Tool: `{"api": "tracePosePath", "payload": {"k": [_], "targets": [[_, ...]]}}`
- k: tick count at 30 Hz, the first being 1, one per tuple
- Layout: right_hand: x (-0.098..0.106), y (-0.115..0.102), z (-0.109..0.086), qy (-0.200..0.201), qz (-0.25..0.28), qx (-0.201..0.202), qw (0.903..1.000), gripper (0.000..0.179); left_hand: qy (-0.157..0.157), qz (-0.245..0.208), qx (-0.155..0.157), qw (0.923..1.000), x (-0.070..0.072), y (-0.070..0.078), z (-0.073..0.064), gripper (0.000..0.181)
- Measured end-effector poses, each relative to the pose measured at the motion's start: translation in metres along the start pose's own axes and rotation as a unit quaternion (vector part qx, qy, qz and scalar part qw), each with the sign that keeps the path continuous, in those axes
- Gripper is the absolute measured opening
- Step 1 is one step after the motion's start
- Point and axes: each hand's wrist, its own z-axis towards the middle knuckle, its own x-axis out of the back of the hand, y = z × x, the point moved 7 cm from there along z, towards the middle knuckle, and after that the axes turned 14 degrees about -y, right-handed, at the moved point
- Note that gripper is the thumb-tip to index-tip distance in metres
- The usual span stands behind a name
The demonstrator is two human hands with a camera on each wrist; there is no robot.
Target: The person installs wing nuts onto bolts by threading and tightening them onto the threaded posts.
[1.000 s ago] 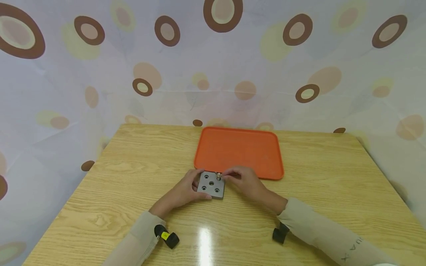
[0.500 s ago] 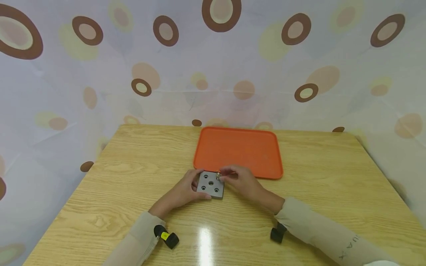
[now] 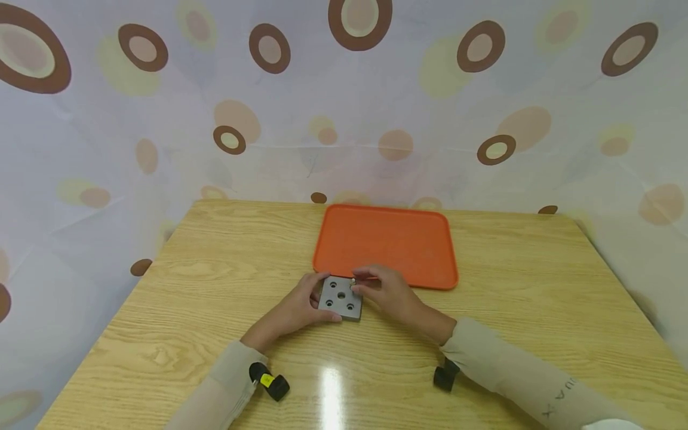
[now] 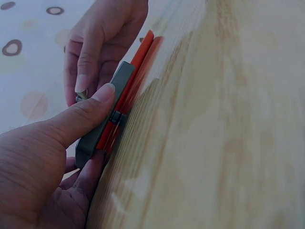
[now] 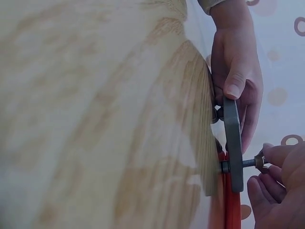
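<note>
Square gray metal plate and small screw

Pierced by round holes, the plate lies face up, raised on dark feet above a wooden table. The left hand grips its left side. At its far-right corner, the right hand pinches the upright screw's brass-coloured top.

Plate, below centre — grey metal, smooth, satin. Screw, lower right of right wrist view: ridged metal. Tray, mid-frame: orange plastic-look, smooth. Table: grained wood-look, glossy, glare bottom centre. Sleeve, lower left — matt cloth. Backdrop, upper frame: creased sheet, matt.
</note>
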Motion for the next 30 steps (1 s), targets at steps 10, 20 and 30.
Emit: {"api": "tracePosePath", "payload": {"k": [10,20,30], "targets": [[0.004,0.0,-0.006,0.001,0.002,-0.008,1.0,0.032,0.001,-0.004,-0.013,0.9999,0.0,0.006,-0.002,0.094],[0.01,0.003,-0.009,0.01,-0.033,-0.021,0.9992,0.016,-0.004,-0.021,-0.013,0.9997,-0.001,0.004,-0.001,0.095],[0.011,0.004,-0.009,0.012,-0.05,-0.013,0.9986,0.01,-0.002,-0.019,-0.013,0.9997,0.0,0.004,-0.001,0.095]]}}
